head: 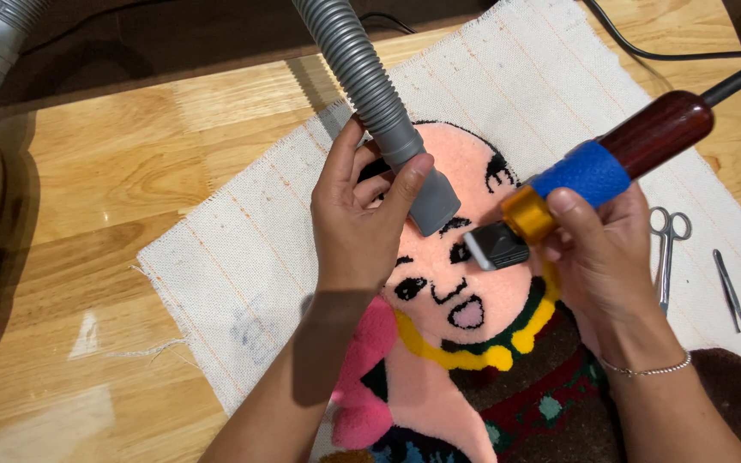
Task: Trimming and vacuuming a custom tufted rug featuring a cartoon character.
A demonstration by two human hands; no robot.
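Head view shows the left hand (358,227) wrapped around a grey vacuum hose (370,94), its nozzle resting on the tufted rug (439,283) spread on the desk (105,180). Right hand (598,257) grips a wood-handled trimmer (593,171), blade touching the pink face; scissors (666,253) and tweezers (729,290) lie just beside.

Bright, even light falls from above, leaving soft glare patches on the wooden counter (113,171). The left hand (358,227) casts a dark shadow down its own forearm. Focus is sharp throughout.
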